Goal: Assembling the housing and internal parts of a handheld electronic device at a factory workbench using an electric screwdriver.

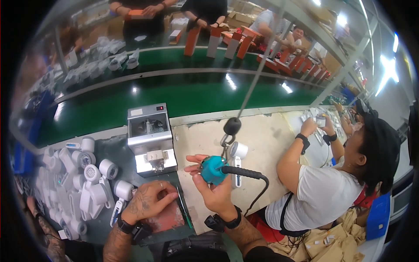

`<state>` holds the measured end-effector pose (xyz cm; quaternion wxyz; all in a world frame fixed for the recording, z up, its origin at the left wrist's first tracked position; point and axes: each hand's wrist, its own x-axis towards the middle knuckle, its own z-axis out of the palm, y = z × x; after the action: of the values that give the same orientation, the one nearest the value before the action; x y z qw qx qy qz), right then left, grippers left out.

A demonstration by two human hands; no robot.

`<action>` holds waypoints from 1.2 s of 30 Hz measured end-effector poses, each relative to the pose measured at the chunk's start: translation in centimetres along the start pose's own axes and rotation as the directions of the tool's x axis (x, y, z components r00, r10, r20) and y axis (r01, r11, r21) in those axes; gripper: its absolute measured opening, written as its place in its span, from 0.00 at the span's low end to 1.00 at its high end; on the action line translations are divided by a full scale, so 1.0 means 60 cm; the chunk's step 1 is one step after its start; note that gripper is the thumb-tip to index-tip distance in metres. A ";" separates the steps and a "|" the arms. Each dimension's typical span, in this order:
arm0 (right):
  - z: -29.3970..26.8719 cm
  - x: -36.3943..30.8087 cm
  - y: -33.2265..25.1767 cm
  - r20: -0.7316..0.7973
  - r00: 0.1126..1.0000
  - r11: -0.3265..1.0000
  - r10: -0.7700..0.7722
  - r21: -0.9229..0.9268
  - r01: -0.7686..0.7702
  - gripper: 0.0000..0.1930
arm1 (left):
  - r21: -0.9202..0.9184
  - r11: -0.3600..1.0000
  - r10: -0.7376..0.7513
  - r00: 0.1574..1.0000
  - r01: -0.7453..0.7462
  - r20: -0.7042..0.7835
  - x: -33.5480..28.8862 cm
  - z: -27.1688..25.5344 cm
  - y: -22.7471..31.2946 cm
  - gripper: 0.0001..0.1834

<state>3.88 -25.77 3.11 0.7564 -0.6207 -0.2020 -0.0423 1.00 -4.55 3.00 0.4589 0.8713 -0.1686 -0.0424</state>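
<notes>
My right hand [214, 196] is wrapped round a teal electric screwdriver [214, 169], some of its fingers stretched out past the far side. A metal hook on a hanging line meets the tool at its top, and a thick black cable bends away to the right. The tool's tip is hidden. My left hand [146, 201] lies low over a worn red patch [168, 217] of the bench, thumb and forefinger apart, nothing visible in it. Close beside it is a white handheld fan [123, 190]. Another white handheld fan [238, 150] lies beyond the screwdriver, partly covered by the cable.
White fans [89, 192] are heaped at the left. A metal screw feeder [150, 137] stands ahead, before a green conveyor [187, 91]. A thin green-and-black tool [185, 209] lies between my hands. Close on my right sits a co-worker [323, 187]; others work across the conveyor among orange boxes [192, 41].
</notes>
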 end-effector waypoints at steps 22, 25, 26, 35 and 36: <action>-0.079 -0.127 -0.077 -0.219 0.975 0.969 -0.041 -0.247 -0.014 0.25 | 0.352 0.933 0.019 0.988 -0.072 0.151 0.255 0.262 0.055 0.30; -0.081 -0.117 -0.069 -0.213 0.976 0.976 -0.042 -0.218 -0.005 0.26 | 0.294 0.952 0.059 0.995 -0.081 0.080 0.229 0.227 0.044 0.26; -0.081 -0.110 -0.061 -0.199 0.980 0.985 -0.027 -0.172 -0.008 0.26 | 0.262 0.960 0.094 0.995 -0.099 0.031 0.212 0.206 0.044 0.24; -0.094 -0.091 -0.033 -0.229 0.973 0.993 0.029 -0.102 -0.054 0.40 | 0.219 0.958 0.232 0.950 -0.186 -0.210 0.041 0.095 0.047 0.12; -0.091 -0.093 -0.025 -0.223 0.974 0.999 0.028 -0.009 -0.031 0.41 | 0.262 0.943 0.260 0.946 -0.205 -0.193 0.024 0.093 0.039 0.12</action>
<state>-0.30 -32.39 1.71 0.7709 -0.6197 -0.1064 -0.1018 0.50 -10.62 1.83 0.3686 0.8931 -0.2218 0.1317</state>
